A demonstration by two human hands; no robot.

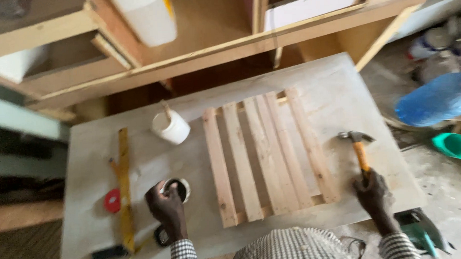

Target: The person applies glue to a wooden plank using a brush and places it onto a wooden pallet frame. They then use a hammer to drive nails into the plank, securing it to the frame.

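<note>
Right hand (374, 192) grips the hammer (360, 151) low on its handle, left hand (165, 202) seemingly pinching a small tin (177, 189) (blurred); steady both on the worktop (331, 85).

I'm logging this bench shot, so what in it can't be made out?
- Small round tin, head view: contents hidden by the left hand.
- Orange-handled claw hammer: grip covered by the right hand.
- White plastic tub: contents blurred.
- Green tool: cut off by the bottom edge.
</note>
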